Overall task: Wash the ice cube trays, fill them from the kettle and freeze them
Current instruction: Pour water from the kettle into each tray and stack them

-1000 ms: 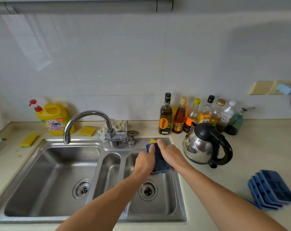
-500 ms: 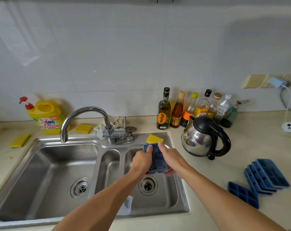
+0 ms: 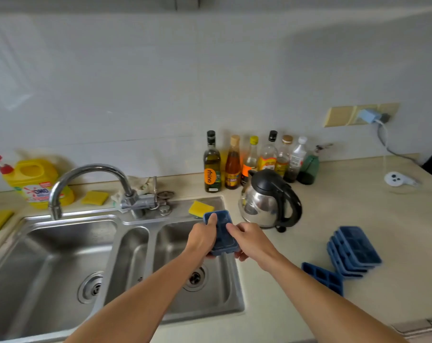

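Three sponges (image 3: 201, 207), one kettle (image 3: 264, 201)

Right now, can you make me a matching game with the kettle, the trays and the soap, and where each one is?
Things:
1. kettle
2. held tray
3. tray stack
4. soap jug

Places:
A. in the left hand and right hand, over the sink
B. far left, behind the sink
C. beside the bottles
D. far right on the counter

Pairs: 1-C, 2-A, 3-D, 4-B.
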A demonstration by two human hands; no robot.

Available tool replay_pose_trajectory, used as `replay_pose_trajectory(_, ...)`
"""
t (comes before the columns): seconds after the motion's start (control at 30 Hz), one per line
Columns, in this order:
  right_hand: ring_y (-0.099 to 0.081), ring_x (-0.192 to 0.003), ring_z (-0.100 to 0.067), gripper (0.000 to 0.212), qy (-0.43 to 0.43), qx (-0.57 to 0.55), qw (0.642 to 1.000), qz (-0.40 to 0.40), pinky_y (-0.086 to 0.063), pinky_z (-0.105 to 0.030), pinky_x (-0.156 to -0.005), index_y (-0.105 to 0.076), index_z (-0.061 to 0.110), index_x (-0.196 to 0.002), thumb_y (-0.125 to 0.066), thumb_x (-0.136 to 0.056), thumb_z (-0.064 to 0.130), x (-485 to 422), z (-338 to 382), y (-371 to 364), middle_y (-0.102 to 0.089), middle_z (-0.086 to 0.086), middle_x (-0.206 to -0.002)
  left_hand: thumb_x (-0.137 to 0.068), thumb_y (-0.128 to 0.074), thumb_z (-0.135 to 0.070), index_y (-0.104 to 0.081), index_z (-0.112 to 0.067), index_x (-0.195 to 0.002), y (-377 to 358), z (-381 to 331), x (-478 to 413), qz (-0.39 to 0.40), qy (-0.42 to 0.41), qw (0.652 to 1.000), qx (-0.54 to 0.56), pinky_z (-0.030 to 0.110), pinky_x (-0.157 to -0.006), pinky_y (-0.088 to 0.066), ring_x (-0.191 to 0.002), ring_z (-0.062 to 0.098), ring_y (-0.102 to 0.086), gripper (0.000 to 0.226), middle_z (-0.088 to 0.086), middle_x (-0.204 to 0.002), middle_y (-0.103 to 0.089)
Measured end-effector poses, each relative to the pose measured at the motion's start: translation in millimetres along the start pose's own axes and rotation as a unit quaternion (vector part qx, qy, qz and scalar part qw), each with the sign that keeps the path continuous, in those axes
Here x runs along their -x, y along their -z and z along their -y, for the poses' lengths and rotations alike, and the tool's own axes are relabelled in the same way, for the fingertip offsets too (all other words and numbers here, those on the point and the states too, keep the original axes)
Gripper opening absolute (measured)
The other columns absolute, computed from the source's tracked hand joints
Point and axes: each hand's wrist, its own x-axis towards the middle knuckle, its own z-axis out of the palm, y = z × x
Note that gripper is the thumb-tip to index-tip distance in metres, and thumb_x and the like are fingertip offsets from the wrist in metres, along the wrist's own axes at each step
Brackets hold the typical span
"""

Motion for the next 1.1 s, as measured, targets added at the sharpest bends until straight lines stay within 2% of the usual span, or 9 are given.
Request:
replay_pose_trajectory(0.13, -0.066, -0.056, -0.014, 0.025, 0.011, -0.021, 0.999, -0.021, -0.05, -0.025, -0.051, -0.061, 0.015, -0.112, -0.055, -0.101, 0.037, 16, -49, 72, -0.073, -0.009, -0.093, -0.102, -0.04, -0.057, -0.061, -0.003, -0.118, -82, -16, 26, 0.021, 0.018, 1.0, 0.009, 0.024, -0.04, -0.049, -0.075, 0.026, -0.07, 0.06, 0.015, -0.097, -0.07)
replay_pose_trajectory(0.3, -0.07, -0.071, -0.017, 0.016, 0.006, 0.001, 0.996, -0.09, -0.051, -0.02, -0.05, -0.059, 0.021, -0.107, -0.053, -0.104, 0.035, 36, -117, 176, -0.068, -0.004, -0.094, -0.098, -0.038, -0.068, -0.058, -0.02, -0.111, -192, -37, 68, 0.111, -0.019, 0.993, 0.023, 0.025, -0.048, -0.054, -0.076, 0.02, -0.073, 0.054, 0.007, -0.1, -0.071)
replay_pose_trajectory(0.4, -0.069, -0.07, -0.02, 0.012, -0.013, 0.005, 0.989, -0.147, -0.049, -0.02, -0.044, -0.058, 0.02, -0.098, -0.054, -0.104, 0.029, 42, -147, 232, -0.065, -0.003, -0.093, -0.099, -0.048, -0.056, -0.054, -0.019, -0.115, -241, -51, 88, 0.133, -0.069, 0.989, 0.005, 0.026, -0.051, -0.056, -0.07, 0.017, -0.07, 0.041, 0.008, -0.102, -0.07)
replay_pose_trajectory(0.5, -0.07, -0.074, -0.023, 0.01, -0.033, 0.012, 0.984, -0.173, -0.052, -0.023, -0.046, -0.059, 0.018, -0.103, -0.054, -0.104, 0.027, 41, -169, 273, -0.064, -0.004, -0.098, -0.101, -0.057, -0.037, -0.057, -0.016, -0.114, -277, -60, 101, 0.148, -0.097, 0.984, 0.006, 0.032, -0.059, -0.061, -0.072, 0.016, -0.069, 0.025, 0.008, -0.102, -0.069)
replay_pose_trajectory(0.63, -0.072, -0.067, -0.023, 0.012, -0.037, 0.056, 0.983, -0.171, -0.055, -0.025, -0.047, -0.061, 0.018, -0.106, -0.054, -0.103, 0.028, 34, -182, 292, -0.066, -0.003, -0.094, -0.102, -0.057, -0.02, -0.06, -0.014, -0.108, -300, -68, 108, 0.149, -0.109, 0.983, 0.004, 0.024, -0.055, -0.055, -0.07, 0.013, -0.07, 0.009, 0.01, -0.099, -0.072)
replay_pose_trajectory(0.8, -0.072, -0.069, -0.023, 0.012, -0.021, 0.08, 0.983, -0.161, -0.064, -0.037, -0.059, -0.06, 0.019, -0.099, -0.054, -0.103, 0.028, 24, -185, 295, -0.067, -0.001, -0.087, -0.101, -0.059, -0.018, -0.06, -0.017, -0.107, -306, -71, 102, 0.134, -0.108, 0.985, -0.003, 0.021, -0.054, -0.053, -0.065, 0.008, -0.071, 0.006, 0.006, -0.095, -0.072)
replay_pose_trajectory(0.87, -0.071, -0.07, -0.023, 0.011, -0.02, 0.077, 0.984, -0.159, -0.062, -0.035, -0.055, -0.059, 0.02, -0.096, -0.055, -0.103, 0.028, 21, -185, 296, -0.066, -0.001, -0.086, -0.101, -0.059, -0.016, -0.06, -0.017, -0.111, -308, -71, 97, 0.137, -0.103, 0.985, -0.009, 0.02, -0.053, -0.053, -0.064, 0.007, -0.071, 0.01, 0.006, -0.095, -0.073)
replay_pose_trajectory(1.0, -0.064, -0.076, -0.021, 0.011, -0.025, 0.158, 0.976, -0.15, -0.057, -0.037, -0.069, -0.056, 0.02, -0.098, -0.054, -0.103, 0.029, 14, -198, 295, -0.067, 0.0, -0.091, -0.1, -0.059, -0.013, -0.061, -0.018, -0.12, -312, -66, 90, 0.179, -0.076, 0.98, -0.036, 0.023, -0.058, -0.057, -0.071, 0.013, -0.075, 0.021, 0.008, -0.094, -0.076)
replay_pose_trajectory(1.1, -0.061, -0.069, -0.015, 0.01, -0.032, 0.155, 0.979, -0.13, -0.05, -0.03, -0.061, -0.055, 0.022, -0.102, -0.053, -0.105, 0.032, 12, -209, 294, -0.062, 0.005, -0.086, -0.1, -0.06, -0.016, -0.062, -0.021, -0.123, -314, -60, 85, 0.195, -0.067, 0.978, -0.039, 0.027, -0.063, -0.06, -0.075, 0.017, -0.075, 0.023, 0.008, -0.094, -0.076)
